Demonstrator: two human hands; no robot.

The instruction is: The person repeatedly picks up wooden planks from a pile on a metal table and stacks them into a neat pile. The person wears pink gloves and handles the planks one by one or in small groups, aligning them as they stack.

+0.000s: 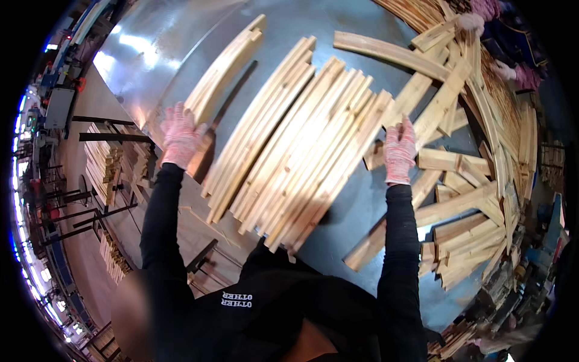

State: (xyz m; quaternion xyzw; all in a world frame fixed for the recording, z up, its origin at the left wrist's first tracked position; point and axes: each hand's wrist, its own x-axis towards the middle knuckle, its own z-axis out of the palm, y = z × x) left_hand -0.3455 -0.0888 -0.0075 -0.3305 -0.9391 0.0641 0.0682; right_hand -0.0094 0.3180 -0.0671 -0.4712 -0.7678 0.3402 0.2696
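Observation:
My left hand (pixel 181 137), in a pinkish-white knit glove, rests with fingers spread at the near end of a small group of pale wooden strips (pixel 224 69). These lie slanted at the left of the metal table. A larger row of wooden strips (pixel 304 145) lies side by side in the middle, with a narrow gap between its left bundle (pixel 262 123) and the rest. My right hand (pixel 400 151), gloved alike, is stretched out just right of this row, by a loose board's end. Its fingers point away from me, and nothing shows held in it.
Loose boards (pixel 446 114) lie crisscrossed on the right side of the grey metal table (pixel 325 232). Across the table at upper right, another person's gloved hands (pixel 471 24) are among the wood. Stacked wood (pixel 102 160) stands on racks at left, below table height.

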